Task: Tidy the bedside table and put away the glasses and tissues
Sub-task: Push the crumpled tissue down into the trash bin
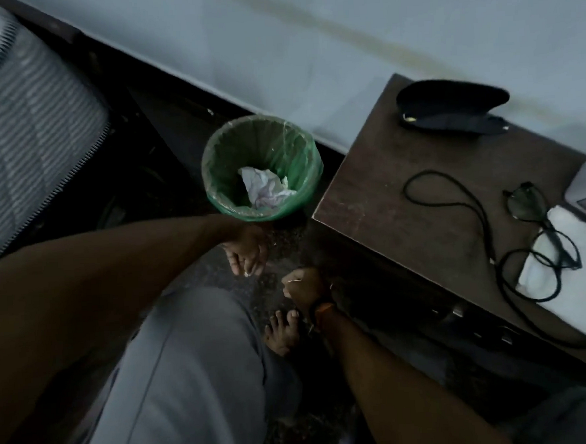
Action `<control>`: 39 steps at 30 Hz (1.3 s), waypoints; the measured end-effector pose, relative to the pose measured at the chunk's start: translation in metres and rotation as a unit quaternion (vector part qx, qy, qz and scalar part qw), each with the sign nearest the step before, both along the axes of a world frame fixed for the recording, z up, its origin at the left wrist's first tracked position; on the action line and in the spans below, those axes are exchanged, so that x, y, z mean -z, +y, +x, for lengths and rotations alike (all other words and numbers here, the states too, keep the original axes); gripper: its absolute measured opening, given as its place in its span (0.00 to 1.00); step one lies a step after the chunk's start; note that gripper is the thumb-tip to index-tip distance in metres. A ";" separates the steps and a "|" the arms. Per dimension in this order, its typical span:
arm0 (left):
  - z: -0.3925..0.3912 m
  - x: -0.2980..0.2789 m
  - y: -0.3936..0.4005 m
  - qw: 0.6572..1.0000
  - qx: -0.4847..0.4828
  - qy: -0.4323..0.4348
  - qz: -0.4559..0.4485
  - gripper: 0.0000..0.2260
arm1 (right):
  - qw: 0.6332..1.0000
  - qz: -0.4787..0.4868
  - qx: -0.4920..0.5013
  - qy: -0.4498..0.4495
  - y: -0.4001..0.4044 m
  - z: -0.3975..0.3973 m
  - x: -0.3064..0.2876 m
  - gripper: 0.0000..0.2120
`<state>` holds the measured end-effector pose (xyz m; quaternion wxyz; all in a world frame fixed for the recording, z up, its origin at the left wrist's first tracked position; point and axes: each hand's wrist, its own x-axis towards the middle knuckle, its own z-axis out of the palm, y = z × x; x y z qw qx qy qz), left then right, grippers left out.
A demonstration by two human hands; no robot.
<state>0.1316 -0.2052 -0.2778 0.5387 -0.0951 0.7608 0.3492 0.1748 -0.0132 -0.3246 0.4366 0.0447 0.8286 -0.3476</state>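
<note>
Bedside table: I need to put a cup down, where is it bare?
Bare wood on the bedside table lies between the open glasses case and the black cord. Crowded right: glasses over white tissue.

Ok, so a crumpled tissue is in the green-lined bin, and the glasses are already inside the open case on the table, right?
Not quite. The crumpled tissue is in the green-lined bin, but the head view shows the glasses lying loose on the table, apart from the open case.

A bin (262,168) stood on the floor left of the bedside table (421,214), crumpled tissue (265,187) inside it. On the table, an open glasses case (451,112) lay at the back, a cable (455,205) and glasses (539,230) nearer the front.
</note>
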 end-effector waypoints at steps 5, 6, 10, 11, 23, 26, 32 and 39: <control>0.003 -0.056 -0.011 0.997 -0.054 0.026 0.051 0.10 | 0.999 -0.008 -0.035 0.033 -0.018 -0.003 -0.049 0.14; 0.002 -0.065 -0.012 0.994 -0.083 0.049 0.058 0.10 | 0.998 -0.013 -0.046 0.040 -0.022 -0.005 -0.055 0.14; -0.005 -0.091 -0.027 0.962 -0.205 0.175 0.037 0.09 | 0.994 -0.039 -0.030 0.098 -0.038 -0.017 -0.078 0.10; -0.008 -0.093 -0.030 0.950 -0.229 0.212 0.017 0.09 | 0.993 -0.043 -0.023 0.106 -0.044 -0.021 -0.083 0.08; -0.024 -0.078 -0.074 0.844 -0.378 0.350 -0.152 0.08 | 0.965 -0.006 -0.076 0.252 -0.105 -0.104 -0.126 0.09; -0.026 -0.070 -0.075 0.845 -0.381 0.347 -0.141 0.10 | 0.961 0.020 -0.094 0.260 -0.115 -0.119 -0.124 0.11; -0.032 -0.066 -0.068 0.864 -0.395 0.296 -0.102 0.22 | 0.969 0.009 -0.092 0.230 -0.116 -0.137 -0.124 0.25; -0.034 -0.093 -0.043 0.888 -0.335 0.298 -0.100 0.12 | 0.959 -0.013 -0.045 0.280 -0.092 -0.133 -0.154 0.17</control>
